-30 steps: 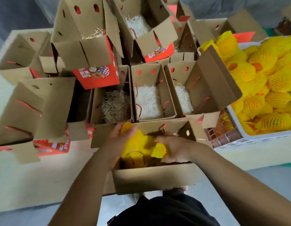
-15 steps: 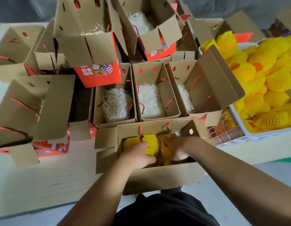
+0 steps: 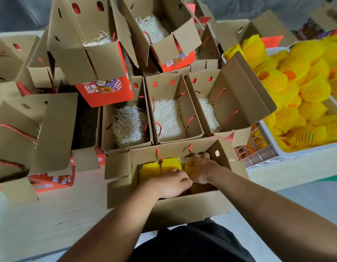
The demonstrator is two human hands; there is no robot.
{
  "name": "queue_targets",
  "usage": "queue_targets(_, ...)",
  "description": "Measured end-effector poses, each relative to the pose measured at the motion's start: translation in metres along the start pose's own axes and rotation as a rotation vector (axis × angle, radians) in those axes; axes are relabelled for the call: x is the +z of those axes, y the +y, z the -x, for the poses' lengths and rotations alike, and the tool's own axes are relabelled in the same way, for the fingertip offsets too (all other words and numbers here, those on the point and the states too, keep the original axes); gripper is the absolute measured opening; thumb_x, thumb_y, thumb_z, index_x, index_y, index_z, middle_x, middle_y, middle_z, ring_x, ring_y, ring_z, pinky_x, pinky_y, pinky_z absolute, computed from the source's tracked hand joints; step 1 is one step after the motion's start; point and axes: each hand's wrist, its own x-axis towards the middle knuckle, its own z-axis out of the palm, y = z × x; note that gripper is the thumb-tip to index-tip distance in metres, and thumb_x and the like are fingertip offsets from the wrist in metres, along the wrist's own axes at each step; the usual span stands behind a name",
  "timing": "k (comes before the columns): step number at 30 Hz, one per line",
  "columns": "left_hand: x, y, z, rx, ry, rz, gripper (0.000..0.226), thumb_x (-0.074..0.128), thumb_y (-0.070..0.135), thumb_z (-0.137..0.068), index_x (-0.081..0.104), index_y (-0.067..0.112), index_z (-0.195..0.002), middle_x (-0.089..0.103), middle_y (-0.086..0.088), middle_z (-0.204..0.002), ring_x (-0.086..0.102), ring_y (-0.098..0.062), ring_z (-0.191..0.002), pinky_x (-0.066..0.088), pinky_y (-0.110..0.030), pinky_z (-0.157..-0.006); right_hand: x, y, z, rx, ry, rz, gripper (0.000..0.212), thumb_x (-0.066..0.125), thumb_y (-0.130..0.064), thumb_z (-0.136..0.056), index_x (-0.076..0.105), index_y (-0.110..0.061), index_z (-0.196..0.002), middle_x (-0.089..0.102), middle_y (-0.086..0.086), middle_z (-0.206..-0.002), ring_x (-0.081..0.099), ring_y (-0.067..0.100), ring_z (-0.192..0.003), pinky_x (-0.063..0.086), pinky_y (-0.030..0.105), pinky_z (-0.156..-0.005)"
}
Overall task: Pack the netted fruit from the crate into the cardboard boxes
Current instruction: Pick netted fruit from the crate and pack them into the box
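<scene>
Down in the nearest box [image 3: 163,208], left hand [image 3: 169,183] and right hand [image 3: 202,170], both pressing netted fruit [image 3: 150,172], grips unclear.

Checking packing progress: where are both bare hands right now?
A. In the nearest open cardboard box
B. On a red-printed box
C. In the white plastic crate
A: the left hand and right hand are inside the nearest open cardboard box, on yellow foam-netted fruit.

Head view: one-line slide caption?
Both hands settle netted fruit in the nearest cardboard box; heaped white crate waits right.
</scene>
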Motion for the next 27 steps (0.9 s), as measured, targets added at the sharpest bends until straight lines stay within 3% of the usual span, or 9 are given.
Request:
queue_targets(2, 0.003, -0.004, -0.002, -0.006, -0.048, -0.057, 0.039, 0.043, 0.036, -0.108, 0.04, 0.033, -0.147, 0.025, -0.001, -0.157, 0.031, -0.032, -0.144, 0.03, -0.046, -0.118, -0.003, -0.001, -0.002, 0.004, -0.048, 0.031, 0.087, 0.073, -0.034, -0.088, 0.02, -0.014, -0.155, 0.017, 0.02, -0.154, 0.051, 0.04, -0.13, 0.047, 0.04, -0.101)
queue_targets(6, 0.001, 0.0, -0.002, -0.037, 0.039, -0.179, 0.066, 0.048, 0.0, -0.096, 0.03, 0.033, -0.15, 0.019, -0.004, -0.162, 0.035, -0.038, -0.144, 0.037, -0.043, -0.109, -0.002, -0.005, 0.0, -0.06, -0.075, 0.114, 0.074, 0.071, -0.015, -0.086, 0.032, -0.014, -0.149, 0.019, 0.016, -0.152, 0.058, 0.039, -0.122, 0.052, 0.039, -0.091)
queue_targets(9, -0.001, 0.008, -0.003, -0.054, 0.145, -0.303, 0.054, 0.057, 0.011, -0.093, 0.045, 0.037, -0.139, 0.039, -0.006, -0.143, 0.048, -0.037, -0.132, 0.045, -0.041, -0.097, 0.004, -0.007, 0.002, -0.088, -0.048, 0.259, 0.072, 0.071, -0.009, -0.085, 0.039, -0.023, -0.147, 0.02, 0.008, -0.154, 0.052, 0.04, -0.131, 0.052, 0.047, -0.093)
queue_targets(11, -0.003, 0.005, -0.004, -0.066, 0.137, -0.257, 0.038, 0.067, 0.031, -0.09, 0.051, 0.037, -0.124, 0.041, -0.003, -0.128, 0.056, -0.033, -0.114, 0.046, -0.037, -0.085, 0.008, -0.007, 0.004, -0.092, -0.058, 0.302, 0.071, 0.07, -0.013, -0.087, 0.039, -0.028, -0.149, 0.015, 0.006, -0.158, 0.048, 0.038, -0.137, 0.049, 0.047, -0.095)
queue_targets(14, -0.005, 0.0, -0.006, -0.034, 0.145, -0.153, 0.037, 0.071, 0.053, -0.082, 0.049, 0.034, -0.105, 0.041, 0.001, -0.115, 0.055, -0.026, -0.098, 0.043, -0.035, -0.076, 0.009, -0.005, 0.006, -0.094, -0.074, 0.25, 0.071, 0.069, -0.017, -0.085, 0.035, -0.031, -0.146, 0.019, 0.006, -0.148, 0.053, 0.039, -0.13, 0.052, 0.048, -0.096)
queue_targets(16, -0.007, -0.001, -0.006, -0.008, 0.144, -0.159, 0.038, 0.07, 0.054, -0.082, 0.049, 0.033, -0.106, 0.047, 0.002, -0.118, 0.052, -0.026, -0.108, 0.042, -0.037, -0.08, 0.007, -0.004, 0.008, -0.101, -0.053, 0.223, 0.067, 0.067, -0.021, -0.086, 0.034, -0.029, -0.144, 0.023, 0.006, -0.142, 0.055, 0.039, -0.127, 0.052, 0.05, -0.096)
queue_targets(20, -0.007, -0.004, -0.003, 0.0, 0.079, -0.239, 0.049, 0.064, 0.057, -0.088, 0.054, 0.04, -0.133, 0.052, -0.005, -0.138, 0.039, -0.037, -0.133, 0.038, -0.043, -0.108, -0.001, -0.002, 0.015, -0.165, 0.023, 0.188, 0.064, 0.064, -0.034, -0.088, 0.032, -0.028, -0.144, 0.033, 0.008, -0.136, 0.059, 0.041, -0.12, 0.052, 0.047, -0.097)
queue_targets(25, -0.008, -0.005, -0.002, 0.041, 0.104, -0.16, 0.022, 0.064, 0.045, -0.09, 0.065, 0.03, -0.107, 0.045, -0.005, -0.124, 0.058, -0.029, -0.105, 0.05, -0.038, -0.097, 0.001, 0.0, 0.024, -0.168, 0.252, 0.152, 0.063, 0.062, -0.03, -0.093, 0.031, -0.025, -0.148, 0.033, 0.009, -0.137, 0.057, 0.04, -0.117, 0.052, 0.044, -0.09)
queue_targets(27, -0.006, -0.003, -0.005, 0.086, 0.122, -0.163, 0.022, 0.063, 0.04, -0.093, 0.066, 0.025, -0.109, 0.046, -0.005, -0.12, 0.057, -0.027, -0.103, 0.05, -0.036, -0.093, 0.0, 0.0, 0.026, -0.147, 0.282, 0.142, 0.061, 0.057, -0.032, -0.097, 0.03, -0.022, -0.151, 0.034, 0.009, -0.14, 0.053, 0.038, -0.12, 0.051, 0.045, -0.092)
